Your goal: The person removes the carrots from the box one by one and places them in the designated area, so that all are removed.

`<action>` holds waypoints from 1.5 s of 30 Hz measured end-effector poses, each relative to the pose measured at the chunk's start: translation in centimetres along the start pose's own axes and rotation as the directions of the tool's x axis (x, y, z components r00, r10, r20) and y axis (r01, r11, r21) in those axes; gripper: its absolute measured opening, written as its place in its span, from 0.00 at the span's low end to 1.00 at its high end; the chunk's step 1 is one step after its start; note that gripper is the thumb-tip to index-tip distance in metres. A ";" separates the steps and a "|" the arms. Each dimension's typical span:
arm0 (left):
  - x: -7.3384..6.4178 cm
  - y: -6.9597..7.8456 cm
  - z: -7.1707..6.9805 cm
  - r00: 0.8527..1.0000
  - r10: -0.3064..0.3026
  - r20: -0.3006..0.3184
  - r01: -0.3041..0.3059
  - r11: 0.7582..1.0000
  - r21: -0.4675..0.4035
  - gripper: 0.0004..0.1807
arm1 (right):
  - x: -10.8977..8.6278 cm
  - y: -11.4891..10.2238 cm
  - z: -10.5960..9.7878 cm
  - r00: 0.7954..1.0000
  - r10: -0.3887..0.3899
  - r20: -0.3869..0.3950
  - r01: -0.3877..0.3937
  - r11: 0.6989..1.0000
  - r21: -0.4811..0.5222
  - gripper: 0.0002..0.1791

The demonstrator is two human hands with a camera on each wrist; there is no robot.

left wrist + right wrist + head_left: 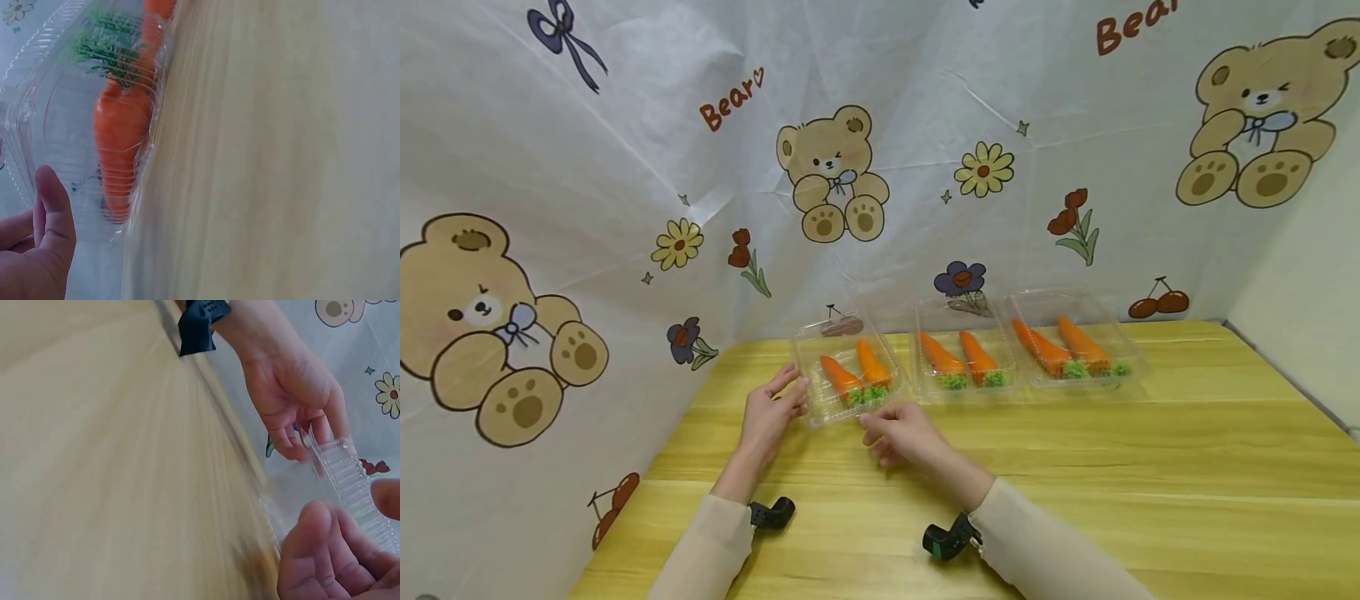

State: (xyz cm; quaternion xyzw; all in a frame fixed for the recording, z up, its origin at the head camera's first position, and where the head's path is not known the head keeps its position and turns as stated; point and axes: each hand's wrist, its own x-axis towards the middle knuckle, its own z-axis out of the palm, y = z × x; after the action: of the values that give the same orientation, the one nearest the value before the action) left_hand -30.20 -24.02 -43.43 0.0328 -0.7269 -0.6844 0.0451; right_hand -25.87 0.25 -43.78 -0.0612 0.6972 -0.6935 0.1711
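A clear plastic box [818, 398] with two toy carrots [841, 377] with green tops stands at the left of a row. Along its left side my left hand [772, 408] holds the edge; the right wrist view shows those fingers [292, 440] bent around the box corner. My right hand [910, 433] is at the front right corner, thumb by the rim and the other fingers loosely bent below. In the right wrist view, its thumb [387, 497] and fingers [312, 550] stand apart near the ridged rim. Through the lid, a carrot [122, 134] shows close up in the left wrist view.
Two more clear boxes, the middle box [928, 385] and the right box [1123, 354], stand along the back of the wooden table [1075, 467], each with two carrots. Behind them hangs a bear-print cloth [910, 92]. Both wrists wear black cameras.
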 end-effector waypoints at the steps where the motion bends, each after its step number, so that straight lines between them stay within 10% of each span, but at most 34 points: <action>1: -0.1 0.0 0.0 1.000 -0.001 -0.003 0.001 1.000 0.005 0.30 | 0.1 0.1 0.3 1.000 0.013 -0.005 -0.013 0.999 0.042 0.23; 15: -1.2 -0.4 0.1 0.999 -0.003 -0.053 0.002 1.000 -0.003 0.31 | 1.5 1.1 2.6 0.993 0.074 -0.091 -0.040 0.942 0.332 0.18; 45: 1.0 -1.0 -3.9 0.992 0.063 -0.112 -0.044 0.986 0.158 0.17 | 2.8 0.8 0.9 0.998 0.063 -0.013 -0.057 0.955 0.291 0.07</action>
State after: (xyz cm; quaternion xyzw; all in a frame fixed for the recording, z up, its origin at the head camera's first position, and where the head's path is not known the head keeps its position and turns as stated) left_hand -30.73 -28.03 -44.19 0.0565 -0.7748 -0.6212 0.1030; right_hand -28.05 -1.50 -45.02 -0.0065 0.5912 -0.7834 0.1914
